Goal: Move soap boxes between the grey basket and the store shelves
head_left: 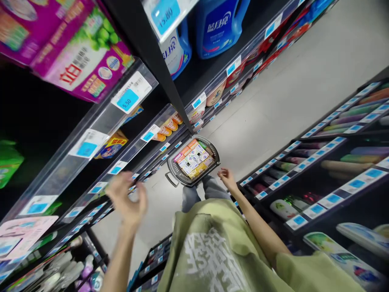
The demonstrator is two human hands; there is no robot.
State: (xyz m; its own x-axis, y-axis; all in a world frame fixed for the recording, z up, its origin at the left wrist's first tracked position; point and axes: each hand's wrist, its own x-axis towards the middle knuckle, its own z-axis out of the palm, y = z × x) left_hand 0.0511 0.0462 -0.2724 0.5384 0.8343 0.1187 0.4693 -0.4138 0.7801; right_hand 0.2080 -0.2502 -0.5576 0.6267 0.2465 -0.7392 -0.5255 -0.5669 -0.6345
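My left hand [126, 198] is raised in front of the left shelf's price-tag rails, smeared by motion, so I cannot make out its fingers or anything in them. My right hand [226, 176] hangs low at my side, fingers loosely apart and holding nothing. Just beyond it, a grey shopping basket [171, 173] stands on the floor at my feet, filled with several small colourful boxes [192, 159]. My olive green shirt fills the bottom of the view.
Shelves line the aisle on both sides. On the left are magenta detergent bags [82, 61], blue detergent jugs [217, 24] and blue price tags [127, 99]. The right shelves [334, 170] hold lying bottles and tubes. Pale floor [288, 93] runs ahead.
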